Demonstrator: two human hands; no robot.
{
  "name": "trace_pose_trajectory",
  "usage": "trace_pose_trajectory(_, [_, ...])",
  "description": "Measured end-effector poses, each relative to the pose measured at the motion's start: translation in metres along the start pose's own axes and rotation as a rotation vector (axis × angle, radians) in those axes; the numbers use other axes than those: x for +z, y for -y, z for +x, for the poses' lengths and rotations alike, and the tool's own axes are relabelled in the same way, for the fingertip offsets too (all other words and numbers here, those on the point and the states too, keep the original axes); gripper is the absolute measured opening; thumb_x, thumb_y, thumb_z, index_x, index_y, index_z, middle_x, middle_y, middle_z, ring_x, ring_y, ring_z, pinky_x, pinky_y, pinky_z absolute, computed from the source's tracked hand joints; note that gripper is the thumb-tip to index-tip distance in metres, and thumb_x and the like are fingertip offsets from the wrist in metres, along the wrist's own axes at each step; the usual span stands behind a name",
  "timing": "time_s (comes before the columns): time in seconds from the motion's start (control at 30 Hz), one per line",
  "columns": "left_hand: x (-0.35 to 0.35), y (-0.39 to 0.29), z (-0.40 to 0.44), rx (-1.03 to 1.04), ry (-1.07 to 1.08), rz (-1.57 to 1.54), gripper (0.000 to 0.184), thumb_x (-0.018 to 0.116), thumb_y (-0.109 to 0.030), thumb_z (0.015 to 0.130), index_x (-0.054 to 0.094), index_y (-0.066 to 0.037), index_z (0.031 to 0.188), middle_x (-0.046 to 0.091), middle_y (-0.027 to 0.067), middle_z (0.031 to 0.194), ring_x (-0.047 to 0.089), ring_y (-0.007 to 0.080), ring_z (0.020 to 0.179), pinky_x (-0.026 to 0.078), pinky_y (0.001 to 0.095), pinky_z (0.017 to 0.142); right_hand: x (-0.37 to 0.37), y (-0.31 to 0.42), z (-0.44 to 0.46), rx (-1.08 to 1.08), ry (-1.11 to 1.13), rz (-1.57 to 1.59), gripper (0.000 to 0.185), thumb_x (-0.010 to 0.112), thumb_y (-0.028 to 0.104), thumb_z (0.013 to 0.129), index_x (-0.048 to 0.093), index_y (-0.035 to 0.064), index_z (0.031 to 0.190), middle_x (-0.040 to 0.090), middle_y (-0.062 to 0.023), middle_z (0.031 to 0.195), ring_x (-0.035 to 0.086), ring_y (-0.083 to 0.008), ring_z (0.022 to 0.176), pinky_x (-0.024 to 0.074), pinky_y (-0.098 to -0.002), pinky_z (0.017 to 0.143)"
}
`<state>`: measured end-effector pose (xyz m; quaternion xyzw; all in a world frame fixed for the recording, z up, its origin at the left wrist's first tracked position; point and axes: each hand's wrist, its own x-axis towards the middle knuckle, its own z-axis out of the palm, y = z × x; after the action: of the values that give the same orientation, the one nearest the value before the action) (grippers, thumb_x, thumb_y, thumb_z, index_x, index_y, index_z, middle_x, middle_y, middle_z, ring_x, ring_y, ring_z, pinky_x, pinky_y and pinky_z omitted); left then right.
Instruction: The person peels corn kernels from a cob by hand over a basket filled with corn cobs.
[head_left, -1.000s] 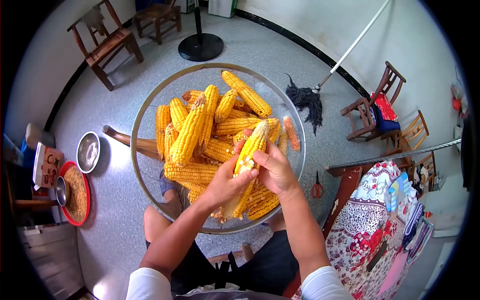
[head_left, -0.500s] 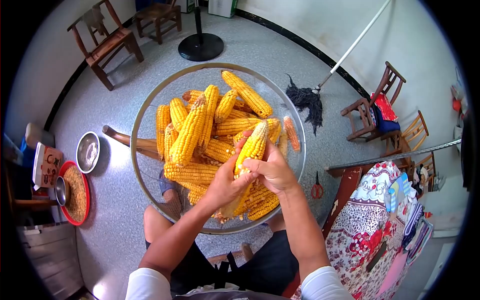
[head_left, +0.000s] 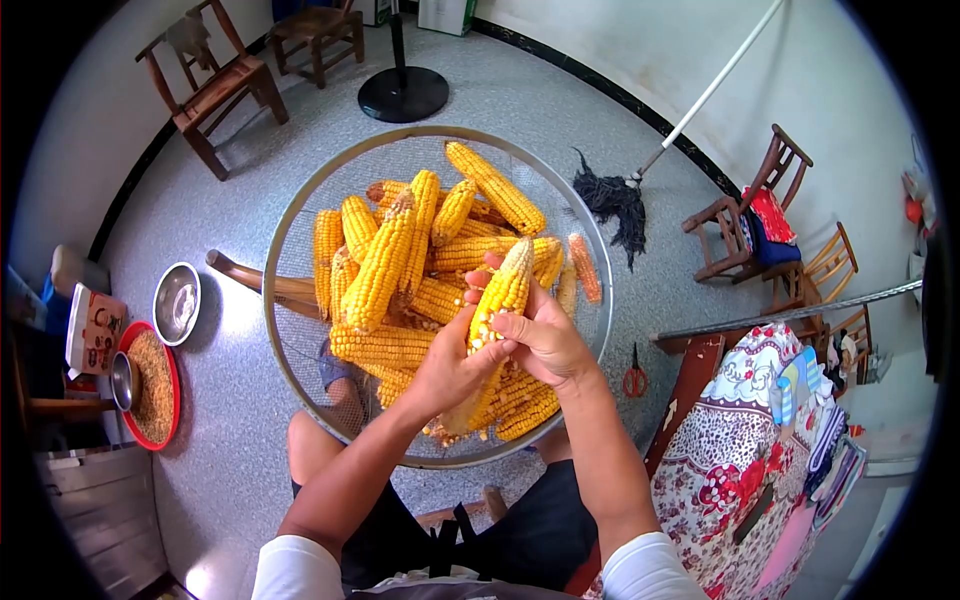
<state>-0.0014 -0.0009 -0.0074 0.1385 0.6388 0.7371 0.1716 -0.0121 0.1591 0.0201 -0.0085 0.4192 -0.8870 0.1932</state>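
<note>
Both hands hold one yellow corn cob [head_left: 503,290], its pale tip pointing away from me. My left hand [head_left: 450,362] is wrapped round its lower left side, thumb on the kernels. From the right, my right hand [head_left: 548,340] grips the same cob, its thumb pressing near the left thumb. White kernel bases show around the thumbs, where some kernels look loosened. Below the hands lies a round mesh sieve [head_left: 281,350] heaped with whole corn cobs [head_left: 380,262]. A stripped, reddish cob [head_left: 583,268] rests at the sieve's right side.
To the left are a red basin [head_left: 172,400] of grains, a small metal bowl [head_left: 124,382] and a larger metal bowl [head_left: 177,303]. A mop [head_left: 612,205], scissors [head_left: 635,375] and a flowered cloth [head_left: 715,470] lie right. Wooden chairs [head_left: 215,90] stand around.
My right thumb has shifted slightly on the cob, and more white kernel bases show around the thumbs. Both hands keep their hold; the pile of cobs looks the same.
</note>
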Motion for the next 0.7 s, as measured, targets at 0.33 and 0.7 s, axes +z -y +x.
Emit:
trace_pose_trajectory(0.33, [0.007, -0.010, -0.006, -0.034, -0.087, 0.257, 0.054, 0.072, -0.030, 0.092, 0.050, 0.000, 0.131, 0.067, 0.0165, 0.106, 0.067, 0.0257, 0.095, 0.052, 0.0373, 0.082, -0.004, -0.001, 0.000, -0.015, 0.047, -0.028, 0.074, 0.068, 0.001, 0.089, 0.028, 0.0036, 0.151, 0.053, -0.0130, 0.135, 0.052, -0.0215, 0.126, 0.0458, -0.0348, 0.106])
trace_pose_trajectory(0.7, [0.005, -0.001, -0.005, 0.007, -0.120, 0.336, 0.056, 0.073, -0.032, 0.089, 0.050, -0.002, 0.131, 0.067, 0.0245, 0.107, 0.067, 0.0408, 0.097, 0.053, 0.0443, 0.081, -0.003, 0.001, -0.001, 0.031, 0.032, -0.016, 0.070, 0.064, 0.001, 0.090, 0.027, 0.0005, 0.149, 0.051, -0.0163, 0.138, 0.051, -0.0238, 0.127, 0.0413, -0.0369, 0.110])
